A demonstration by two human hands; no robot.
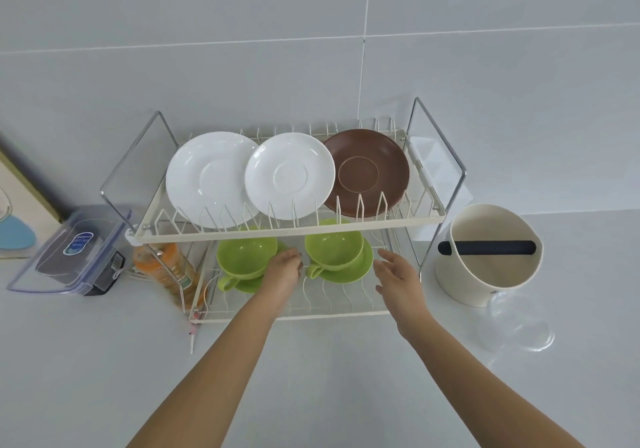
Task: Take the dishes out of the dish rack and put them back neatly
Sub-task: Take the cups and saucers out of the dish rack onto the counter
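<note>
A two-tier wire dish rack (277, 234) stands against the wall. Its upper tier holds two white saucers (211, 179) (289, 175) and a brown saucer (367, 170), all leaning in the slots. On the lower tier sit two green cups on green saucers, one at the left (242, 260) and one at the right (334, 250). My left hand (284, 271) reaches between the two cups with loosely bent fingers and holds nothing. My right hand (394, 276) hovers open just right of the right cup's saucer, not touching it.
A cream bucket with a black bar (488, 257) stands right of the rack, with a clear glass lid (516, 326) in front of it. Left of the rack are an orange bottle (166, 271) and a clear lidded box (76, 250). White counter lies in front.
</note>
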